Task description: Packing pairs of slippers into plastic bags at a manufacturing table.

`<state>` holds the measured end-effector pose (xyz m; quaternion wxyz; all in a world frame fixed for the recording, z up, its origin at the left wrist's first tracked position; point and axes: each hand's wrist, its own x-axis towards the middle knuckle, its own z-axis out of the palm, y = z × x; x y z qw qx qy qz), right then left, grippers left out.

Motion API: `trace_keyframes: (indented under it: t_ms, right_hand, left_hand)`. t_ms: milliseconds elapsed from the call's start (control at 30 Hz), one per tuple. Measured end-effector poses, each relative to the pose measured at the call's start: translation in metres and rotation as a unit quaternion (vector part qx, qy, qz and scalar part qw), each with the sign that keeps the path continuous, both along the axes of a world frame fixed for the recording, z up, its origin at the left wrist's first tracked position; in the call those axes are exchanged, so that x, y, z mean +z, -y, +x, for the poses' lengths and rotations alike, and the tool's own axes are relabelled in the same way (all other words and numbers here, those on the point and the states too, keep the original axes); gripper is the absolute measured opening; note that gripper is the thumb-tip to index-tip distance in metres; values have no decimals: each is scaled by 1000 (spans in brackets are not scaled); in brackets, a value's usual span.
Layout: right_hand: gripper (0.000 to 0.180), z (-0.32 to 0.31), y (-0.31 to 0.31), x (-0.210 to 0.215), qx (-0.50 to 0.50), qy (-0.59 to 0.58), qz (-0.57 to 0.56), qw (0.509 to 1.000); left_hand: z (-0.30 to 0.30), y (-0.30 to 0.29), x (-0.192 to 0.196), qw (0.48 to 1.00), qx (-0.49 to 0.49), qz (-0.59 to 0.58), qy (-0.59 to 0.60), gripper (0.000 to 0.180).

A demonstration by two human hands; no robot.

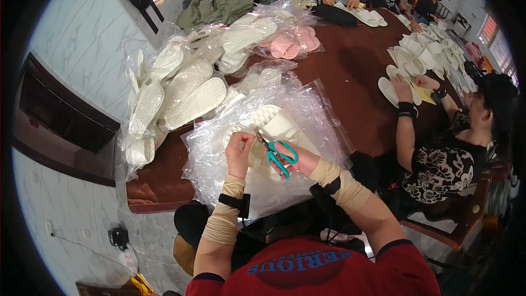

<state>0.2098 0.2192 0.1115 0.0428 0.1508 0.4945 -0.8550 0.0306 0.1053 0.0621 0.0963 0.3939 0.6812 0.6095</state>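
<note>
Scissors [272,146] with teal handles sit in the right hand [298,159], above a pair of white slippers [284,127] lying on clear plastic bags [211,167] at the near edge of the brown table [364,123]. The right hand is curled around the handles; which fingers pass through the loops I cannot tell. The left hand [238,153] has thumb and fingertips pressed together just beside the blades; whether they pinch anything is too small to see.

The scissors should be light and rigid, best held by the loops, clear of the sharp tips. The slippers look light, soft and springy, easiest to grip at the side or broad strap; the plastic beneath them is probably slippery.

The scissors' long axis slants, blades pointing away and leftward. The right-hand slipper also slants, its bumpy exposed end far and left, its strap nearer.
</note>
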Motion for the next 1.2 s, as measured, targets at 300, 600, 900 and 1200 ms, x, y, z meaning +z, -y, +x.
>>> trace_keyframes:
  t_ms: [300, 600, 900, 1200]
  right_hand:
    - [44, -10, -10, 0, -58, 25, 100, 993]
    - [37, 12, -30, 9, -193, -40, 114, 974]
    - [44, 60, -133, -51, -230, 178, 707, 645]
    - [42, 45, -140, -59, -11, 394, 717, 574]
  left_hand:
    - [5, 2, 18, 997, -6, -27, -66, 7]
    - [-7, 18, 20, 986, 39, 62, 149, 6]
    - [3, 29, 55, 983, 9, 120, 142, 10]
    - [-30, 49, 32, 980, 48, 83, 176, 13]
